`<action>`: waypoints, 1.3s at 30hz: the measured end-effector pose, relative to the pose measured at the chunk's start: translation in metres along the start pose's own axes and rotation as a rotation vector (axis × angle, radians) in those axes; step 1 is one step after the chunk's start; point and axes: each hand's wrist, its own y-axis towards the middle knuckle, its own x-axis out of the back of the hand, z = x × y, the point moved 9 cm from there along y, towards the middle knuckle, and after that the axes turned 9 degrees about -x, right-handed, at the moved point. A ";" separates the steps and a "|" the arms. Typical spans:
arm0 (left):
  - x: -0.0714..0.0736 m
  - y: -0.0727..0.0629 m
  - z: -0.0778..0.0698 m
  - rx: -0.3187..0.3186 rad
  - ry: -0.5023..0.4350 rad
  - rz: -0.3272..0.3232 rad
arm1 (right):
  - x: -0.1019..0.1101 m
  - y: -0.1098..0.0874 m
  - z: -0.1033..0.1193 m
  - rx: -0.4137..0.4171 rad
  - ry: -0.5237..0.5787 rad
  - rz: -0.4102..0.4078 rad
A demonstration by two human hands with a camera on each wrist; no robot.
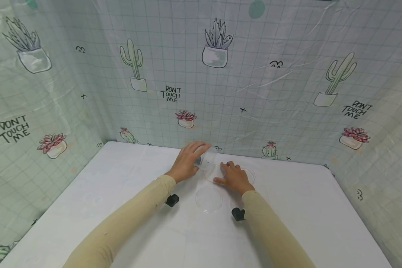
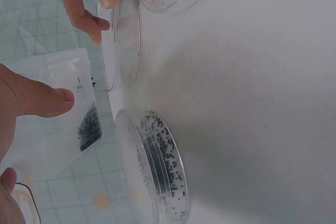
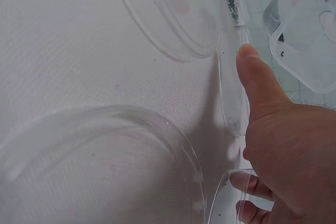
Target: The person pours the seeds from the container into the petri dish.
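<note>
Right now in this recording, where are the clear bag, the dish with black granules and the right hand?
Clear bag (image 2: 58, 135): left wrist view, middle of its see-through side.
Dish with black granules (image 2: 154, 166): left wrist view, on its side wall.
Right hand (image 1: 236, 178): head view, back of the hand.

A white table (image 1: 305, 212) with rounded far corners stands before a wrinkled, pale gridded sheet (image 1: 254, 126), which rises behind it. Potted cacti (image 1: 134, 65) and pink succulents (image 1: 186, 118) are printed there (and, rather bossily, "DON'T TOUCH ME"). The same pattern flanks the table left and right. Soft light greys the sheet behind the table; left of it, greener.
</note>
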 end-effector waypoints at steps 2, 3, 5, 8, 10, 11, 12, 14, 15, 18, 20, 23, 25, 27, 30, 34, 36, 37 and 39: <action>0.001 0.001 -0.001 -0.015 0.002 -0.011 | 0.000 0.000 0.000 0.001 0.003 0.000; 0.001 0.001 -0.002 -0.022 0.004 -0.016 | 0.000 0.000 0.000 0.000 0.005 0.002; 0.001 0.002 -0.002 -0.033 0.008 -0.021 | 0.001 0.000 0.000 -0.003 0.009 0.004; 0.000 0.002 -0.003 -0.034 0.013 -0.014 | 0.001 0.000 0.000 -0.005 0.009 0.003; 0.000 0.003 -0.003 -0.032 0.014 -0.007 | 0.001 0.000 0.000 -0.004 0.008 0.002; 0.000 0.003 -0.003 -0.033 0.011 -0.008 | 0.001 0.000 0.000 -0.004 0.008 0.001; 0.000 0.003 -0.004 -0.035 0.009 -0.008 | 0.001 0.000 0.000 -0.003 0.009 0.000; 0.000 0.004 -0.004 -0.039 0.008 -0.011 | 0.001 0.000 -0.001 -0.004 0.010 0.000; 0.000 0.004 -0.004 -0.041 0.007 -0.013 | 0.001 0.000 -0.001 -0.004 0.011 0.001; -0.001 0.004 -0.005 -0.049 0.018 -0.015 | 0.001 0.000 0.000 -0.007 0.009 0.003; -0.003 0.003 -0.005 -0.053 0.028 -0.014 | 0.001 0.000 0.000 -0.008 0.009 0.005; -0.003 0.003 -0.005 -0.059 0.038 -0.016 | 0.000 0.000 0.000 -0.008 0.007 0.006; -0.003 0.003 -0.006 -0.063 0.040 -0.024 | 0.000 0.001 -0.001 -0.007 0.006 0.007; -0.002 0.003 -0.007 -0.069 0.035 -0.034 | -0.001 0.001 -0.001 -0.007 0.000 0.010; -0.002 0.004 -0.007 -0.076 0.032 -0.040 | -0.002 0.001 -0.001 -0.004 -0.007 0.013; -0.004 0.004 -0.008 -0.077 0.035 -0.034 | -0.002 0.001 -0.001 -0.002 -0.007 0.014; -0.004 0.005 -0.008 -0.080 0.039 -0.033 | -0.002 0.001 -0.001 -0.004 -0.003 0.014; -0.004 0.005 -0.008 -0.082 0.039 -0.032 | -0.002 0.001 -0.001 -0.005 -0.002 0.013; -0.004 0.005 -0.009 -0.083 0.040 -0.032 | -0.002 0.001 -0.001 -0.005 0.001 0.011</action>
